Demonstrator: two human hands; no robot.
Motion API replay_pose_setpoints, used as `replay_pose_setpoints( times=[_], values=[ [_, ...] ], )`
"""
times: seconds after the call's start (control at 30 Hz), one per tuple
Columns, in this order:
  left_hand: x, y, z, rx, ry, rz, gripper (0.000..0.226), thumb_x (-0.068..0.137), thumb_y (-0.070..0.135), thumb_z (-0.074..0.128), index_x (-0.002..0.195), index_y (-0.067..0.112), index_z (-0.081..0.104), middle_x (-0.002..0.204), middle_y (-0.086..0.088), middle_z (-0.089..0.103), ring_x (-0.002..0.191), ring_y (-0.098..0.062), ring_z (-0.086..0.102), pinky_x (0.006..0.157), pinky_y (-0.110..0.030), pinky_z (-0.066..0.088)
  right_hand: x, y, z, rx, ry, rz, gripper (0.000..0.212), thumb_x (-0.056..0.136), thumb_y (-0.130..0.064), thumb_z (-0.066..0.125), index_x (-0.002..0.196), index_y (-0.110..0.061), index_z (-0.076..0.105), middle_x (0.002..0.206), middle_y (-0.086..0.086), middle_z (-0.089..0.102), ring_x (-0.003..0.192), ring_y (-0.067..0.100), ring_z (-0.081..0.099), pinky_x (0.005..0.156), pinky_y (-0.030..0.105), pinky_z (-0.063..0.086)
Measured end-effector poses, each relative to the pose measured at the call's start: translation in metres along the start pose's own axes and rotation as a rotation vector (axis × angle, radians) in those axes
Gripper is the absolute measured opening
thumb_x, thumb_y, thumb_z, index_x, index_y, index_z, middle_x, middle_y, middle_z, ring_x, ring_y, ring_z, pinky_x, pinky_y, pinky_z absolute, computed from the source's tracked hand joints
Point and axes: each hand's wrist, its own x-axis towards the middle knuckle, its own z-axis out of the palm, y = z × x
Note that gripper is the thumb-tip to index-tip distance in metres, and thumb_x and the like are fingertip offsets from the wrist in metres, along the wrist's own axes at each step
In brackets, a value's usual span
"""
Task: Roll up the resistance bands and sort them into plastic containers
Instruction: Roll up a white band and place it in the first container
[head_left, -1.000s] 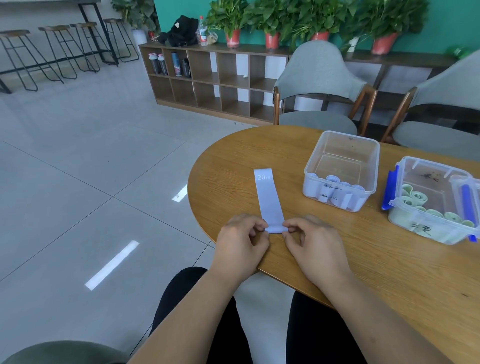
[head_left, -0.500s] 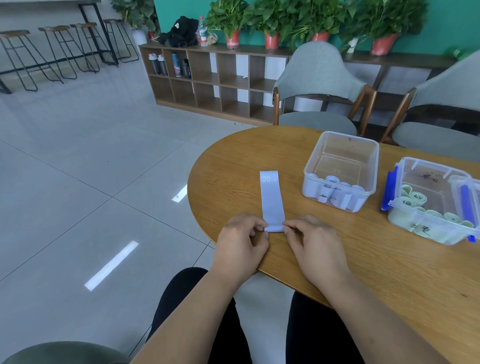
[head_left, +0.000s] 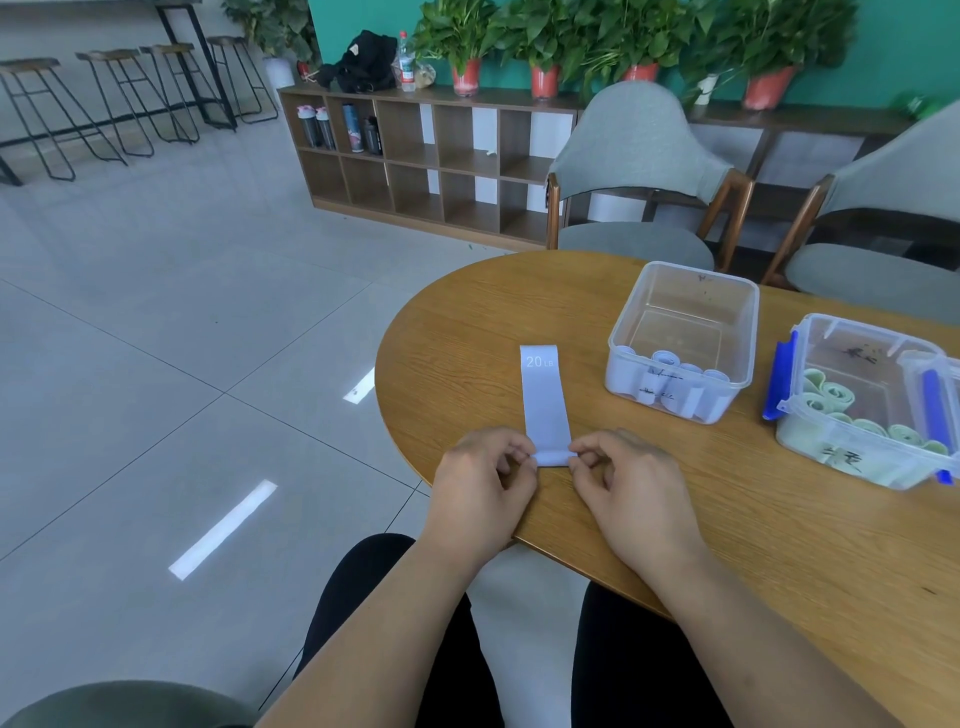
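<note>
The fingers (head_left: 521, 451) of the left hand (head_left: 480, 486) and of the right hand (head_left: 631, 483) are curled and pinch a small roll (head_left: 553, 458), one hand at each side, equally near. This roll is the near end of the lilac band (head_left: 545, 400), which lies flat on the counter (head_left: 727, 545), its long axis pointing away from the person. So the rolling should probably go forward. Right of the band stands the clear box (head_left: 696, 267) with lilac rolls (head_left: 670, 382). Further right is the second box (head_left: 852, 326) with green rolls (head_left: 836, 395).
</note>
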Motion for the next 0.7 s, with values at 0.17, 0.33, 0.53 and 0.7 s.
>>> replay_pose_setpoints(
  times=[0.17, 0.33, 0.53, 0.7],
  values=[
    [0.0007, 0.0013, 0.0012, 0.065, 0.029, 0.048, 0.008, 0.091, 0.018, 0.075, 0.093, 0.026, 0.073, 0.087, 0.019, 0.064, 0.085, -0.008, 0.057, 0.072, -0.018, 0.046, -0.0002, 0.0002, 0.0032, -0.052, 0.024, -0.025, 0.013, 0.093, -0.024, 0.077, 0.105, -0.026, 0.079, 0.093, -0.017, 0.066, 0.065, -0.004, 0.047, 0.066, 0.021, 0.047],
    [-0.0002, 0.0002, 0.0027, 0.07, 0.042, 0.052, 0.01, 0.087, 0.018, 0.079, 0.093, 0.024, 0.075, 0.087, 0.018, 0.065, 0.085, -0.008, 0.058, 0.073, -0.024, 0.051, -0.0006, -0.0028, 0.0002, -0.079, 0.036, -0.048, 0.012, 0.094, -0.025, 0.077, 0.105, -0.029, 0.077, 0.087, -0.024, 0.06, 0.07, -0.005, 0.046, 0.066, 0.019, 0.042],
    [0.0001, 0.0001, 0.0033, 0.07, 0.046, 0.037, 0.014, 0.088, 0.018, 0.079, 0.1, 0.025, 0.077, 0.091, 0.018, 0.068, 0.085, -0.008, 0.059, 0.074, -0.024, 0.052, -0.0004, -0.0015, 0.0029, -0.09, 0.008, -0.031, 0.018, 0.09, -0.024, 0.08, 0.107, -0.029, 0.077, 0.087, -0.026, 0.05, 0.065, -0.005, 0.043, 0.063, 0.022, 0.044],
    [-0.0005, 0.0015, 0.0022, 0.031, 0.044, -0.013, 0.017, 0.092, 0.022, 0.078, 0.108, 0.028, 0.077, 0.089, 0.021, 0.069, 0.086, -0.008, 0.061, 0.075, -0.019, 0.051, 0.0008, 0.0005, 0.0016, -0.041, 0.005, -0.012, 0.021, 0.093, -0.024, 0.077, 0.113, -0.03, 0.077, 0.094, -0.023, 0.065, 0.068, -0.012, 0.049, 0.067, 0.02, 0.046]
  ],
)
